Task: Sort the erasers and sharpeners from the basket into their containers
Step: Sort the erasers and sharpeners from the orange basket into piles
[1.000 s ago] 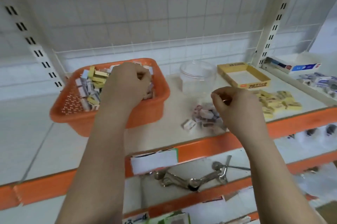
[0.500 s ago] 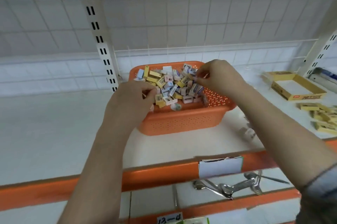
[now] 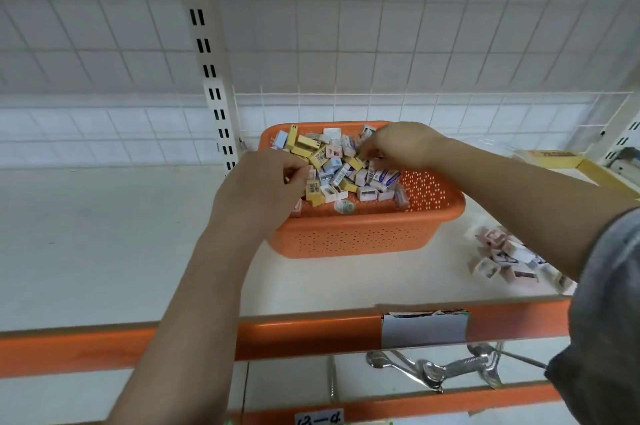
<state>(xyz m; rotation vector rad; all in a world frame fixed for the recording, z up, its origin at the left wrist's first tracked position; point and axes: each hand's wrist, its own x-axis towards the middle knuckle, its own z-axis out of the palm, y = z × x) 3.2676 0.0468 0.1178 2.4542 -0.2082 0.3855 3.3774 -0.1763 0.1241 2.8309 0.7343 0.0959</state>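
Both your hands were down in the orange basket (image 3: 349, 234), which sat on the white shelf (image 3: 104, 251) and held a jumbled heap of small boxed erasers and sharpeners (image 3: 332, 168). Your left hand (image 3: 263, 189) had its fingers curled in among the yellow boxes at the near left of the heap, and your right hand (image 3: 401, 144) had its fingertips drawn together over the far side; whether either had actually closed on a box, I could not tell, because the fingers hid it.

The step looked like picking out one kind at a time. You would have done it best by taking boxes off the top of the heap, not digging under them, and by checking the colour (yellow against white and pink) before lifting, so nothing spilled over the low rim.

A small pile of pale boxes (image 3: 498, 255) lay on the shelf to the right of the basket, near the front edge, and a yellow tray (image 3: 588, 168) showed partly at the far right. The shelf had an orange front rail (image 3: 304, 331) with a paper label, a white wire grid backed it, and metal clips (image 3: 436, 367) lay on the shelf below.
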